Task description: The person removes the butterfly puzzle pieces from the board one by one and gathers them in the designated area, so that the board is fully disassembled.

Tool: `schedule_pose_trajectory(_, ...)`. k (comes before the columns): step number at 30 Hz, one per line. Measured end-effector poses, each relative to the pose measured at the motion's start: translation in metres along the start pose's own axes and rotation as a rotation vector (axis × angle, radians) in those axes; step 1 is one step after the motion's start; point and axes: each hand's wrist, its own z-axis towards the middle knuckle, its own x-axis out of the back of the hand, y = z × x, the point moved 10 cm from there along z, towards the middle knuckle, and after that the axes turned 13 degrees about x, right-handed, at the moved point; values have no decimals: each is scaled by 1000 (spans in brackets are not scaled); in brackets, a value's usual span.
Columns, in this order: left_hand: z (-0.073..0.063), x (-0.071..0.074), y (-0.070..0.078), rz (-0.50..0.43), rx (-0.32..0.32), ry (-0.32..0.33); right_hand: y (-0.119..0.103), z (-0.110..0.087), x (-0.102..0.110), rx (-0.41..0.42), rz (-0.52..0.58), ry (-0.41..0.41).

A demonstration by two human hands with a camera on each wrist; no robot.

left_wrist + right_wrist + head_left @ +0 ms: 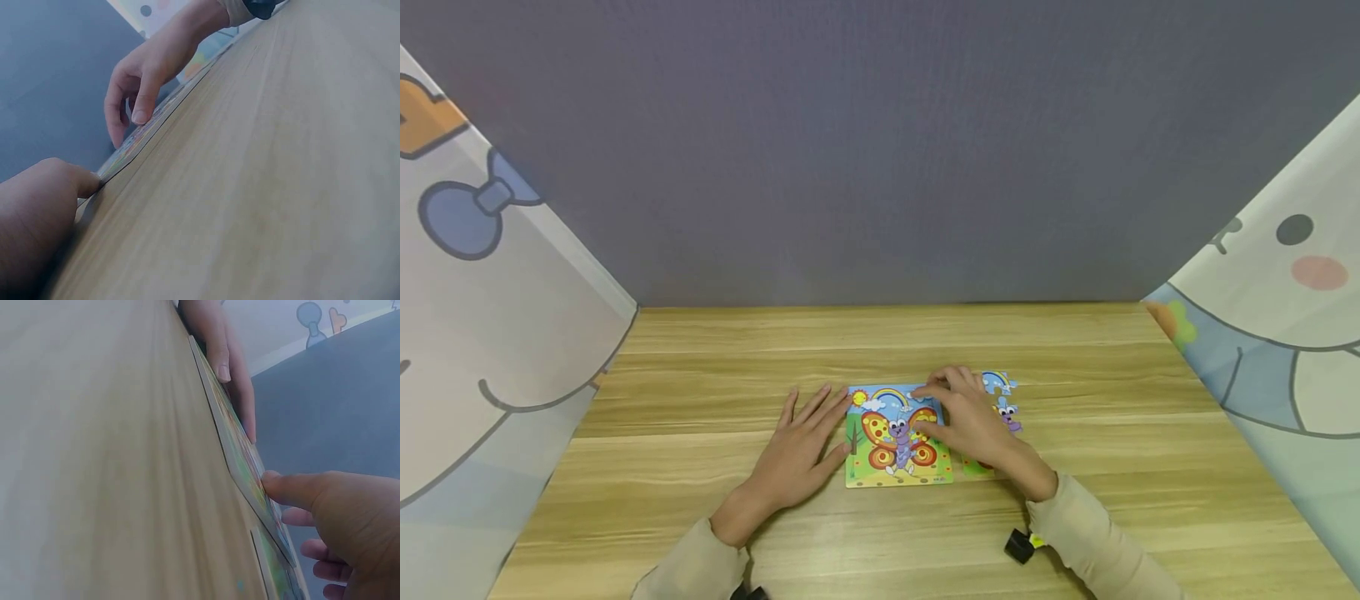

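A butterfly jigsaw puzzle (pixel 887 475) lies flat on the table, a thin board with a sun, a rainbow and a butterfly. My left hand (pixel 796 458) rests palm down at its left side, fingers spread, fingertips and thumb at the board's edge. Over the right part of the puzzle is my right hand (pixel 973 421), thumb and fingers apart and loosely bent. In the right wrist view its thumb (pixel 290 487) is at the board's surface. I see nothing between those fingers. Puzzle pieces (pixel 1007 412) lie right of the board, partly hidden under the right hand.
The wooden table (pixel 737 350) runs back to a grey panel (pixel 880 167). Cartoon-printed panels (pixel 512 333) stand at the left and right. A small black device (pixel 1019 546) is by the right sleeve.
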Motion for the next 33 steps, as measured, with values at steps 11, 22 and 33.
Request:
schedule_pose_trajectory(11,1,0,1,-5,-4,11,12,-5,5,-61,-11,24)
schedule_pose_trajectory(22,1,-3,-3,-5,16,-22,11,-5,6,-85,-20,-12)
schedule_pose_trajectory(33,0,-2,-3,-9,15,-21,12,-3,1,-78,63,2)
